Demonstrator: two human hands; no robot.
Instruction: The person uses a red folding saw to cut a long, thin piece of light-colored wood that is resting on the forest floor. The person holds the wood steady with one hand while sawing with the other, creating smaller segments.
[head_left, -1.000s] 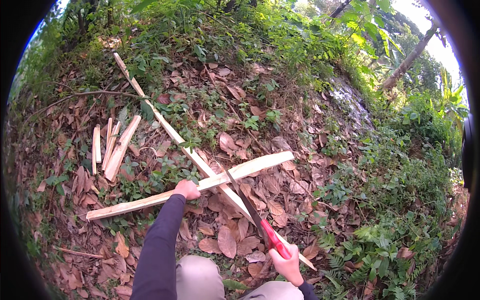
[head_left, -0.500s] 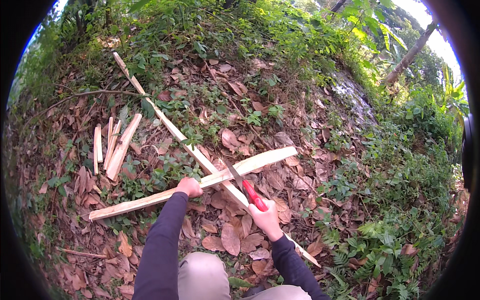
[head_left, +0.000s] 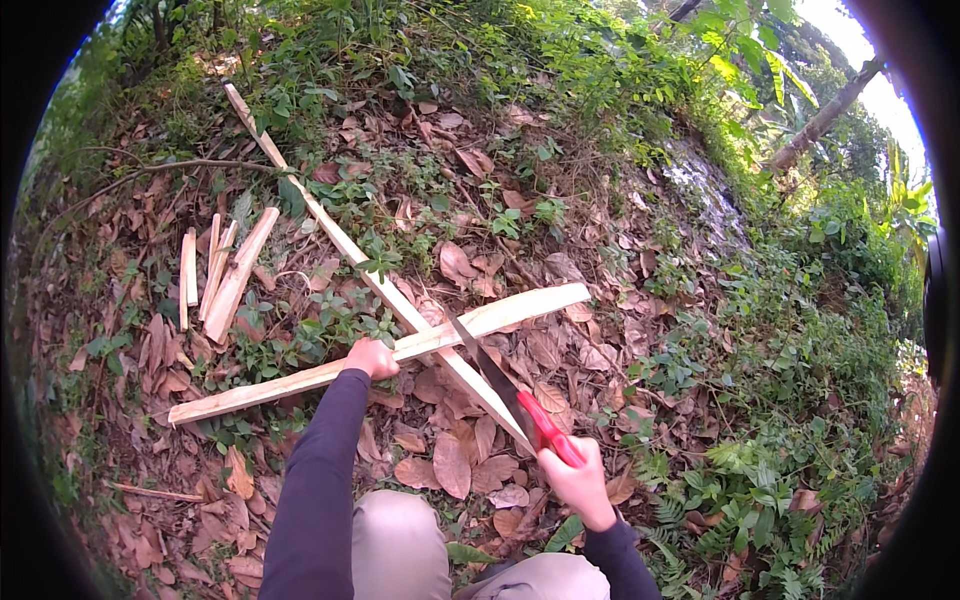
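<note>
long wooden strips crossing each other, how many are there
2: the upper strip, gripped by the left hand, and the lower strip, lying diagonally beneath it and reaching toward the right hand. Leaves could hide others.

Outdoor woodland is shown in daylight, its bare earth strewn with dry brown leaves [head_left: 452,462] and dotted with low green plants [head_left: 780,390]. Ferns [head_left: 740,465] are spread across the lower right, and the upper ground is covered by dense undergrowth [head_left: 430,60]. At upper right, a leaning trunk [head_left: 828,116] is framed by foliage and set against bright sky [head_left: 893,120].
</note>
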